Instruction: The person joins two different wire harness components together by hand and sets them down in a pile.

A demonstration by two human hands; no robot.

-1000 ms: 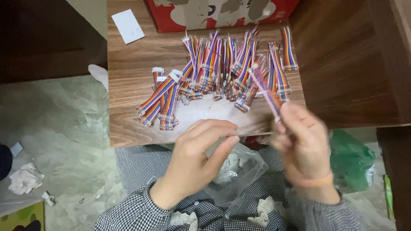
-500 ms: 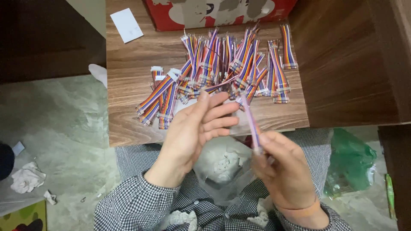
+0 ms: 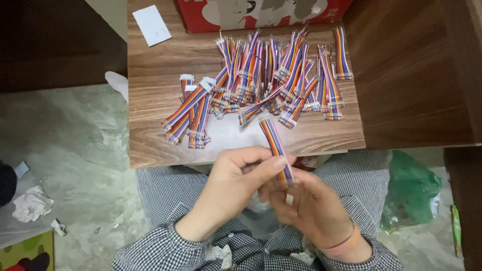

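Observation:
A short rainbow-coloured ribbon cable (image 3: 274,143) with a white connector at its far end sticks up from between my two hands, over the front edge of the wooden table (image 3: 155,105). My left hand (image 3: 236,185) pinches its lower end with thumb and forefinger. My right hand (image 3: 314,211), an orange band on its wrist, grips the same end from below. A heap of several similar ribbon cables (image 3: 261,80) lies spread on the table beyond the hands.
A white paper slip (image 3: 151,25) lies at the table's back left, a red cardboard box (image 3: 251,12) at the back. A clear plastic bag rests on my lap. A green bag (image 3: 411,193) and crumpled tissue (image 3: 31,207) lie on the floor.
My left hand pulled back from the cable heap and joined my right hand on the held cable. The right hand moved left and down toward my lap with the cable.

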